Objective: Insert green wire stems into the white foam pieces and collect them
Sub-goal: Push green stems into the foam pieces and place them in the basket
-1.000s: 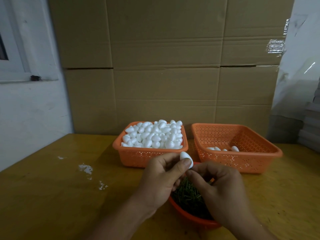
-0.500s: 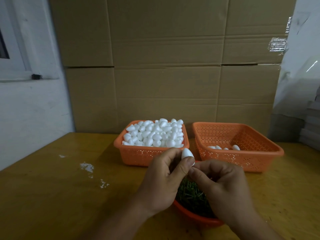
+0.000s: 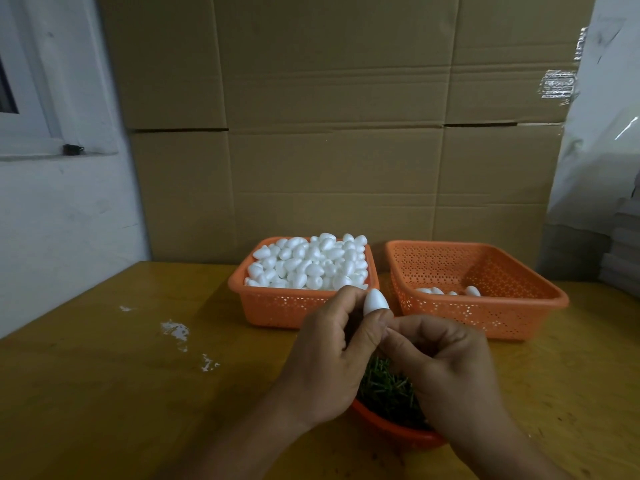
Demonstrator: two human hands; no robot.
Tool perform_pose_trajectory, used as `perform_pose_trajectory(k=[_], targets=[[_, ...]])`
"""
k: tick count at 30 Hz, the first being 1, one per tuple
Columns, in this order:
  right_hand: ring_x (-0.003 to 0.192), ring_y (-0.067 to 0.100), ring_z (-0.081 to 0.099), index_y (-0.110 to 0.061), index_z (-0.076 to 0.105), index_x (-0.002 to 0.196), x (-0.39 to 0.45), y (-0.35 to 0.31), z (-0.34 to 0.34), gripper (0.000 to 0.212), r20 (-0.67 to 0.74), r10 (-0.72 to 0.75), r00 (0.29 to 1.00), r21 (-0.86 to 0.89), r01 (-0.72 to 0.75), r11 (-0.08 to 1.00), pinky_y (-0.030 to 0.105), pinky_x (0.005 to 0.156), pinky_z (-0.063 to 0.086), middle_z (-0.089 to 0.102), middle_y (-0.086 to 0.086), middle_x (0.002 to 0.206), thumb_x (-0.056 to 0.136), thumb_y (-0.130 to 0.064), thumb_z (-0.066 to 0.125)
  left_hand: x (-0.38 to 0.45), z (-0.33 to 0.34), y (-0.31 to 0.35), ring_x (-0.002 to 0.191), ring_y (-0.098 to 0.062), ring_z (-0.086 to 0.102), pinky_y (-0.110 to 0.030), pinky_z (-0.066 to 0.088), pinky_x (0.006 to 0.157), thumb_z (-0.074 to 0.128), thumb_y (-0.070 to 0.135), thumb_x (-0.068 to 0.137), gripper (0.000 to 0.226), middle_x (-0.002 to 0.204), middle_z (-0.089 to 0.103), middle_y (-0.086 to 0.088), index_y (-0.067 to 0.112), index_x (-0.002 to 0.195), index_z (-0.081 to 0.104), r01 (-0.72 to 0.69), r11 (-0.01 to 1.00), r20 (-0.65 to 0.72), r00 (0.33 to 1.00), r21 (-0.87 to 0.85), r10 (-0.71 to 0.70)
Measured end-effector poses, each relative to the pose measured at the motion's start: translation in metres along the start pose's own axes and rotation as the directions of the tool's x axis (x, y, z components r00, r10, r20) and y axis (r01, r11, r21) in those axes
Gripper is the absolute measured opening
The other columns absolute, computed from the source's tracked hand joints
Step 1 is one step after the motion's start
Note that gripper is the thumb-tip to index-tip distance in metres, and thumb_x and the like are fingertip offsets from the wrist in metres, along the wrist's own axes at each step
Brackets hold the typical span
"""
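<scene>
Up front, a smooth white foam egg stands point-up over the bowl of green stems, pinched by the left hand, whose thumb meets the curled fingers of the right hand.

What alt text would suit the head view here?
Two hands meet over a bowl of green wire stems: the left hand pinches a white foam piece, the right hand curls at its base. Behind stand a full basket and a nearly empty basket.
</scene>
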State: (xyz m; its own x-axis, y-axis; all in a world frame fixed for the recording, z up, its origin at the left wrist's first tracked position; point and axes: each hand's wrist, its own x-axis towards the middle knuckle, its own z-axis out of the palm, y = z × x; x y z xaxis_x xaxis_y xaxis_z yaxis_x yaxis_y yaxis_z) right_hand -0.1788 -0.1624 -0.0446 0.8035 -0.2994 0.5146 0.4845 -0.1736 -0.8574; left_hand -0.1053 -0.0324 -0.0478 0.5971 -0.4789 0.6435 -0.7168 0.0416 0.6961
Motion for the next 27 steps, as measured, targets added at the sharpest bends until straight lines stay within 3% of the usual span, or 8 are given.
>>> perform_pose_trajectory(k=[9,11,14,17,22,27], targets=[[0.053,-0.001,0.063,-0.013,0.079,0.073,0.004,0.000,-0.002,0.010,-0.035,-0.009,0.999,-0.079,0.006,0.997,0.011,0.053,0.046,0.072,-0.001,0.061,0.075,-0.022,0.075,0.000,0.004,-0.001,0.071,-0.003,0.059,-0.028,0.050,0.062,0.051,0.044,0.101,0.023,0.075,0.063,0.010,0.028,0.092,0.065,0.016,0.999,-0.016,1.000,-0.042,-0.016],[0.053,-0.001,0.063,-0.013,0.078,0.074,0.006,0.001,-0.005,0.007,-0.041,-0.006,0.999,-0.118,0.001,0.993,0.011,0.053,0.046,0.073,-0.001,0.062,0.081,-0.011,0.077,-0.001,0.005,-0.003,0.081,-0.006,0.065,-0.033,0.056,0.070,0.052,0.048,0.100,0.024,0.084,0.068,0.008,0.031,0.103,0.068,0.045,0.997,-0.020,0.999,-0.068,-0.046],[0.054,0.000,0.064,-0.017,0.078,0.076,0.016,0.000,-0.015,0.010,-0.083,0.002,0.997,-0.224,-0.020,0.974,0.010,0.052,0.047,0.074,-0.003,0.065,0.084,-0.011,0.076,-0.003,0.006,-0.008,0.097,-0.017,0.069,-0.042,0.058,0.083,0.051,0.059,0.094,0.033,0.100,0.072,0.001,0.042,0.119,0.063,0.089,0.995,-0.049,0.995,-0.042,-0.091],[0.050,-0.001,0.061,-0.024,0.075,0.076,0.037,0.006,-0.034,0.012,-0.184,0.022,0.983,-0.345,-0.085,0.935,0.013,0.045,0.044,0.073,-0.009,0.066,0.087,-0.019,0.074,-0.006,0.008,-0.011,0.084,-0.014,0.067,-0.040,0.057,0.074,0.050,0.060,0.092,0.037,0.089,0.069,0.004,0.033,0.114,0.066,0.104,0.994,-0.059,0.993,0.030,-0.102],[0.035,0.003,0.044,-0.026,0.073,0.074,0.078,0.026,-0.069,0.017,-0.295,0.063,0.953,-0.559,-0.226,0.798,0.024,0.039,0.035,0.069,-0.006,0.058,0.091,-0.025,0.072,-0.007,0.008,-0.014,0.069,-0.014,0.064,-0.038,0.053,0.062,0.052,0.052,0.093,0.025,0.079,0.066,0.005,0.032,0.099,0.067,0.113,0.989,-0.060,0.992,0.098,-0.107],[0.054,0.019,0.060,-0.023,0.075,0.074,0.112,0.038,-0.090,0.023,-0.316,0.109,0.943,-0.805,-0.327,0.495,0.038,0.067,0.044,0.067,-0.003,0.057,0.092,-0.035,0.067,-0.008,0.009,-0.017,0.061,-0.014,0.058,-0.034,0.048,0.055,0.055,0.036,0.098,0.012,0.074,0.064,0.002,0.031,0.094,0.066,0.105,0.989,-0.039,0.994,0.105,-0.101]])
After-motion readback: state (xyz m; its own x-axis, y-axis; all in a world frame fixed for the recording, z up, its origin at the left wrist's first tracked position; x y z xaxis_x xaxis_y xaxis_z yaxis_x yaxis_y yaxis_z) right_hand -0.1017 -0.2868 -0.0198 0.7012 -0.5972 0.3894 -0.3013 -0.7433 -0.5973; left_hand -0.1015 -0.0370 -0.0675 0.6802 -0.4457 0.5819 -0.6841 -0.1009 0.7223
